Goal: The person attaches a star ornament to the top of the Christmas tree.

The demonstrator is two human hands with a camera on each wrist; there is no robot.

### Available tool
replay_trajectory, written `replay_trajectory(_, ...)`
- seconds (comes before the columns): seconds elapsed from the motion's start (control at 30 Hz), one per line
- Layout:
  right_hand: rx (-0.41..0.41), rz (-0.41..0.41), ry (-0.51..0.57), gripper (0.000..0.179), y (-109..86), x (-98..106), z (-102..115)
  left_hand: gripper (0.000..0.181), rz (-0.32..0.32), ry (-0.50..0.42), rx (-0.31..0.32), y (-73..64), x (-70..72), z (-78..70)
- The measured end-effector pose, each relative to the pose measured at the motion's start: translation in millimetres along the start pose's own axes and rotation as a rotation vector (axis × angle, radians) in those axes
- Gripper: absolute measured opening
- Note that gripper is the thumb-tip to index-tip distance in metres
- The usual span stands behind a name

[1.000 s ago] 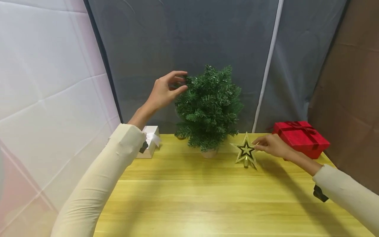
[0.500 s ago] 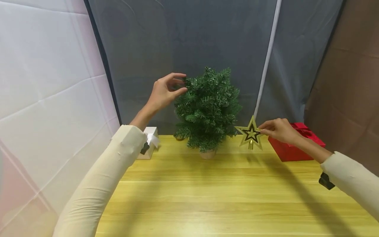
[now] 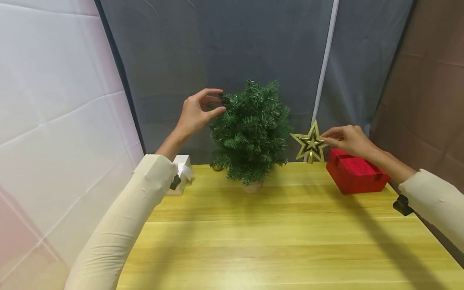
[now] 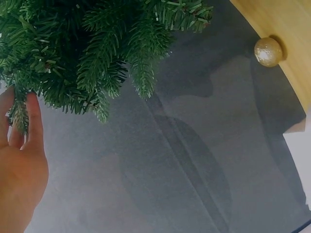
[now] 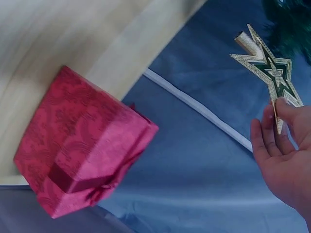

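An artificial Christmas tree (image 3: 250, 133) stands upright in a light pot (image 3: 252, 187) on the table. At its upper left is my left hand (image 3: 197, 110), with thumb and fingers spread apart at the branches. A branch tip (image 4: 19, 111) lies between them in the left wrist view. My right hand (image 3: 353, 141) pinches a gold star topper (image 3: 311, 144) by one of its points. The star is held in the air right of the tree, its short socket (image 5: 248, 43) on the lower side in the head view.
A red gift box (image 3: 357, 171) with a dark ribbon sits at the table's back right, below the right forearm. At the back left stands a white box (image 3: 181, 173) with a white bow. A small gold ball (image 4: 268, 52) lies near the back edge of the wooden table (image 3: 261, 241).
My right hand has lifted the star from near the tabletop, up and slightly right. The left hand stays beside the tree's upper left. The view has shifted slightly.
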State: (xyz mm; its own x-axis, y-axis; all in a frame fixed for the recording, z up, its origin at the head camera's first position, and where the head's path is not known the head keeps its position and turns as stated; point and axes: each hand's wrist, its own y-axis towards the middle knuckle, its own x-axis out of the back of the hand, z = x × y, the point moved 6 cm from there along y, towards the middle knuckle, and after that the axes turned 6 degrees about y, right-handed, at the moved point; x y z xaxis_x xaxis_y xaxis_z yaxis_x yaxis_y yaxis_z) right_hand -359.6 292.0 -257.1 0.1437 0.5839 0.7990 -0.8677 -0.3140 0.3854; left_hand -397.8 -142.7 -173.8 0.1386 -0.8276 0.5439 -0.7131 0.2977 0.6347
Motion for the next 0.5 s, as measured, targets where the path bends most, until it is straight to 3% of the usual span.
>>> replay_trajectory(0.17, -0.022, -0.054, -0.001, 0.022, 5.6, 23.6, 8.5, 0.048, 0.003, 0.004, 0.002, 0.9, -0.4, -0.3)
replay_trajectory(0.5, 0.025, -0.111, -0.066, 0.023, 26.2, 58.5, 30.9, 0.047, -0.006, 0.001, 0.017, 0.0, -1.2, 1.3)
